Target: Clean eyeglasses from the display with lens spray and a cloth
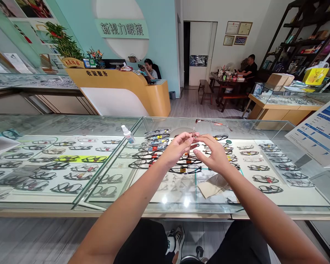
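Above the glass counter, a pair of eyeglasses [194, 126] is held up, one temple stretching out to the right. My left hand [178, 145] is closed, pinching the frame between thumb and fingers. Curled around the other side of the same frame is my right hand [213, 152], its fingertips at the frame; their exact contact is partly hidden. Below my hands, several folded eyeglasses [185, 169] with small coloured tags lie in rows on the counter top. A beige cloth [213, 186] lies crumpled under my right forearm.
A white spray bottle [128, 134] stands left of the rows. The glass display counter [118, 211] holds more eyeglasses inside. At the right stands a printed sheet [319, 132]. Beyond are a reception desk [112, 99] with a seated person and a wooden table [228, 81] with another person.
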`<action>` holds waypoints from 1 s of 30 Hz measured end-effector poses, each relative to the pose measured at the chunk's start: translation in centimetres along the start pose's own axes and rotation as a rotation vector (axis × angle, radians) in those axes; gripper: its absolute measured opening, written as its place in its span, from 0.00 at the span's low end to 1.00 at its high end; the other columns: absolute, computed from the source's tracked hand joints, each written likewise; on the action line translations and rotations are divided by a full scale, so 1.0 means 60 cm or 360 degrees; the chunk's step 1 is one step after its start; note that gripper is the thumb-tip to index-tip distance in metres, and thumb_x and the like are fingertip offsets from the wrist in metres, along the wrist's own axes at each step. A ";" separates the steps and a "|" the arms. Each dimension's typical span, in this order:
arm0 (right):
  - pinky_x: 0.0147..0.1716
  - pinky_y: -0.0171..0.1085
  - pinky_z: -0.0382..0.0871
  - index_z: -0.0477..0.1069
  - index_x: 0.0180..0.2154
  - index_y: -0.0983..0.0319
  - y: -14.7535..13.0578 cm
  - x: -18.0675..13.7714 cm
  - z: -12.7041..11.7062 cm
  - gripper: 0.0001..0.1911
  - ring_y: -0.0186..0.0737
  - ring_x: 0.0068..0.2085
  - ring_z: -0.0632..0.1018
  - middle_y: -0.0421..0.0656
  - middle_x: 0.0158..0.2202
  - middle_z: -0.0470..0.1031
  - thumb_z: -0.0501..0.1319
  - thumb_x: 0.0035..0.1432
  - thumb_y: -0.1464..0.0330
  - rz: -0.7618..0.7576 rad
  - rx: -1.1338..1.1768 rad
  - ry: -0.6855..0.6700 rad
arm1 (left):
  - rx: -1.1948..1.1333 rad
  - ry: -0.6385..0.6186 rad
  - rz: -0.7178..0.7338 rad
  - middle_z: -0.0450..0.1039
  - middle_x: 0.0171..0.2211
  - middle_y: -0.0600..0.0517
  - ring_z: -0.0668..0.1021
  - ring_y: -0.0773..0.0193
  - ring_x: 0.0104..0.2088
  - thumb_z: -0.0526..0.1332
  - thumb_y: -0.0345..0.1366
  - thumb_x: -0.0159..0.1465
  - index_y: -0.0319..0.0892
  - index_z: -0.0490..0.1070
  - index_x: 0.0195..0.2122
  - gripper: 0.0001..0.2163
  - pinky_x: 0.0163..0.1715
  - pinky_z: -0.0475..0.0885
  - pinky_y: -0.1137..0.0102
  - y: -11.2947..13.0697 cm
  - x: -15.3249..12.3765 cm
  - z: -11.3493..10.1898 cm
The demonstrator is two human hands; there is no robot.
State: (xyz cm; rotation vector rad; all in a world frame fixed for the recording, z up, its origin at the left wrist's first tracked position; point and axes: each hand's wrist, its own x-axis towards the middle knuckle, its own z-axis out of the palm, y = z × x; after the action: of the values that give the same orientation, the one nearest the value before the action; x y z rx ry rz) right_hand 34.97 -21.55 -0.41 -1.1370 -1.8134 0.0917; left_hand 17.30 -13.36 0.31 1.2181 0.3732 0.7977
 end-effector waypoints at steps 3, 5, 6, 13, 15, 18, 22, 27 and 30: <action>0.57 0.56 0.75 0.75 0.56 0.51 0.004 -0.002 0.007 0.18 0.56 0.58 0.79 0.50 0.55 0.78 0.68 0.65 0.58 0.0055 -0.0041 -0.0005 | 0.0037 0.0009 0.0019 0.74 0.63 0.49 0.77 0.58 0.61 0.74 0.49 0.63 0.43 0.76 0.38 0.15 0.67 0.70 0.57 -0.011 0.002 0.000; 0.58 0.57 0.74 0.75 0.55 0.52 0.009 -0.004 0.012 0.20 0.58 0.60 0.78 0.51 0.57 0.78 0.70 0.64 0.57 0.0077 -0.0072 -0.0014 | 0.0085 0.0039 0.0010 0.74 0.63 0.49 0.77 0.56 0.60 0.75 0.50 0.61 0.44 0.78 0.40 0.16 0.66 0.70 0.57 -0.019 0.004 -0.002; 0.59 0.58 0.74 0.76 0.55 0.52 0.011 -0.005 0.014 0.20 0.59 0.60 0.78 0.51 0.58 0.77 0.71 0.63 0.57 0.0094 -0.0085 -0.0017 | 0.0124 0.0054 0.0002 0.74 0.64 0.48 0.77 0.55 0.61 0.75 0.50 0.61 0.45 0.78 0.41 0.16 0.66 0.70 0.56 -0.022 0.005 -0.002; 0.54 0.57 0.75 0.77 0.49 0.56 0.007 -0.005 0.018 0.13 0.58 0.54 0.80 0.52 0.54 0.77 0.68 0.66 0.58 0.0190 -0.0081 -0.0021 | 0.0256 0.0094 0.0073 0.74 0.65 0.43 0.70 0.45 0.70 0.75 0.47 0.60 0.44 0.84 0.40 0.14 0.69 0.64 0.53 -0.028 0.006 0.002; 0.54 0.56 0.75 0.77 0.50 0.56 0.005 -0.005 0.017 0.12 0.58 0.55 0.80 0.52 0.54 0.78 0.66 0.68 0.60 0.0181 -0.0086 -0.0026 | 0.0305 0.0115 0.0097 0.76 0.63 0.43 0.71 0.45 0.69 0.75 0.47 0.60 0.44 0.84 0.41 0.13 0.69 0.63 0.53 -0.024 0.004 0.004; 0.56 0.56 0.75 0.76 0.53 0.54 0.006 -0.005 0.017 0.12 0.57 0.57 0.80 0.51 0.55 0.77 0.63 0.70 0.60 0.0168 -0.0094 -0.0036 | 0.0365 0.0140 0.0131 0.79 0.59 0.44 0.75 0.47 0.63 0.74 0.47 0.61 0.45 0.85 0.42 0.14 0.67 0.65 0.54 -0.021 0.002 0.007; 0.56 0.57 0.75 0.75 0.55 0.54 0.011 -0.006 0.018 0.14 0.57 0.58 0.80 0.52 0.58 0.77 0.62 0.71 0.60 0.0194 -0.0128 -0.0038 | 0.0375 0.0156 0.0135 0.82 0.50 0.47 0.78 0.53 0.53 0.74 0.47 0.62 0.44 0.83 0.44 0.15 0.57 0.70 0.60 -0.023 0.001 0.008; 0.54 0.56 0.76 0.75 0.54 0.57 0.007 -0.004 0.016 0.14 0.57 0.56 0.80 0.53 0.56 0.78 0.60 0.72 0.59 0.0234 -0.0176 -0.0061 | 0.0278 0.0131 0.0105 0.81 0.51 0.47 0.78 0.54 0.53 0.74 0.46 0.61 0.44 0.80 0.47 0.17 0.54 0.70 0.63 -0.025 0.000 0.007; 0.58 0.57 0.74 0.75 0.54 0.58 0.001 -0.003 0.014 0.16 0.57 0.59 0.78 0.53 0.56 0.79 0.58 0.74 0.57 0.0229 -0.0205 -0.0076 | 0.0150 0.0147 0.0074 0.81 0.53 0.46 0.79 0.54 0.56 0.74 0.45 0.61 0.46 0.75 0.52 0.20 0.57 0.69 0.61 -0.021 0.002 0.003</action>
State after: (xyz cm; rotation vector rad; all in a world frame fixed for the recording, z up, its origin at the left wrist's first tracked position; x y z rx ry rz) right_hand 34.44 -21.32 -1.02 -1.3671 -1.7986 0.0877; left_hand 17.91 -13.57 -0.82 1.2842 0.4634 0.8871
